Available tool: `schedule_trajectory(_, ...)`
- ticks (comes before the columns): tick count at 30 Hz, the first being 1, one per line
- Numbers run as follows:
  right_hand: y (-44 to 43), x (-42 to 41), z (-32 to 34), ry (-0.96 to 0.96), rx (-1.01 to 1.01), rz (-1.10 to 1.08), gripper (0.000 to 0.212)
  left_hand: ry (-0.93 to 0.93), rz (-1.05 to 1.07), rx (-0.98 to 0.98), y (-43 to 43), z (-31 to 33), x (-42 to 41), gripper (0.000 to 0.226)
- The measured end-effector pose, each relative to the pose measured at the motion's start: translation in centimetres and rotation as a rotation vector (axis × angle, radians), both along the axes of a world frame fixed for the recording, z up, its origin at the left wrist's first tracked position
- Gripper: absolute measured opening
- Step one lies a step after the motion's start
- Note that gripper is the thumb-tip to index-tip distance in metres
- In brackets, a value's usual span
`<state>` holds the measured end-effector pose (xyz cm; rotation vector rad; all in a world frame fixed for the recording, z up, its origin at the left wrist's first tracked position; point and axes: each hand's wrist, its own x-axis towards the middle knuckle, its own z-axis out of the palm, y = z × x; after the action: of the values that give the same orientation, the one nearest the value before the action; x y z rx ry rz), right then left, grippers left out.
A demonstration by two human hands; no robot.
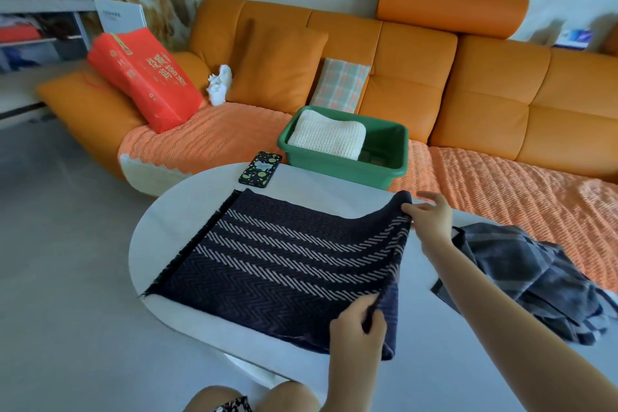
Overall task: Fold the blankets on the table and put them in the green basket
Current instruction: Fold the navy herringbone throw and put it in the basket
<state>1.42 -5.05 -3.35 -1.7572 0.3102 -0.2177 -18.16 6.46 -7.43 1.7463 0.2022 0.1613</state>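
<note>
Nearest me, my left hand [359, 324] pinches the near right corner of the dark striped blanket [277, 261]. My right hand [429, 216] pinches the far right corner, lifted a bit. Its other end lies flat on the white table [160, 227], off to the left of my fingers. I think I should carry both corners left. Beyond sits the green basket [347, 167].

White oval table [174, 231] carries a dark chevron-striped blanket [284, 261], gripped along its right edge; a crumpled grey plaid blanket [521, 278] right of the grip; a phone [260, 169] far-left of it.
</note>
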Motion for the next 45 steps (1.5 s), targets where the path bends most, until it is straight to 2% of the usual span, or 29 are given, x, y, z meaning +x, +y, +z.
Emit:
schedule_trajectory(7, 11.7, 2.4, 0.1, 0.009, 0.079, 0.179, 0.039, -0.032, 0.217, -0.094, 10.5, 1.4, 0.8, 0.023)
schedule_trajectory(14, 25.5, 4.7, -2.8, 0.042, -0.055, 0.356, 0.039, 0.065, 0.465, -0.204, 21.3, -0.5, 2.0, 0.021)
schedule_trajectory(16, 28.2, 5.2, -4.2, 0.038, -0.122, 0.392, 0.040, 0.085, 0.501, -0.122, 23.9, -1.5, 2.3, 0.022)
schedule_trajectory(20, 31.0, 4.3, -7.1, 0.049, -0.254, 0.468, 0.035, 0.082, 0.569, 0.228, 26.8, -4.4, 2.1, 0.027)
schedule_trajectory(22, 31.0, 3.5, -7.9, 0.033, -0.301, 0.514, 0.036, 0.057, 0.593, 0.329, 27.2, -5.8, 1.8, 0.029)
schedule_trajectory(25, 29.9, 2.4, -8.3, -0.042, -0.324, 0.627, 0.037, 0.025, 0.613, 0.480, 27.4, -7.0, 1.7, 0.032)
schedule_trajectory(27, 28.5, 1.9, -8.5, -0.151, -0.458, 0.707, 0.041, -0.054, 0.637, 0.656, 27.0, -7.2, 1.9, 0.033)
schedule_trajectory(29, 26.8, 1.9, -8.9, -0.262, -0.716, 0.778, 0.048, -0.178, 0.565, 0.788, 26.1, -6.3, 2.5, 0.027)
schedule_trajectory(31, 25.1, 2.3, -9.2, -0.270, -0.944, 0.855, 0.057, -0.217, 0.359, 0.870, 24.6, -5.6, 3.4, 0.038)
schedule_trajectory(33, 23.8, 2.8, -9.7, -0.200, -1.088, 0.911, 0.063, -0.138, 0.169, 1.005, 23.2, -6.4, 4.4, 0.050)
schedule_trajectory(35, 23.2, 3.1, -10.4, -0.149, -1.181, 0.944, 0.066, 0.040, 0.060, 1.099, 22.5, -7.6, 4.7, 0.061)
schedule_trajectory(38, 23.1, 3.3, -11.4, -0.154, -1.237, 0.931, 0.067, 0.176, 0.007, 1.173, 22.4, -9.1, 4.4, 0.064)
schedule_trajectory(42, 23.1, 3.3, -11.3, -0.147, -1.236, 0.953, 0.074, 0.210, -0.012, 1.212, 22.5, -8.9, 4.5, 0.066)
schedule_trajectory(45, 21.7, 2.7, -10.7, -0.171, -1.221, 0.929, 0.071, 0.249, -0.013, 1.193, 22.3, -8.3, 4.3, 0.072)
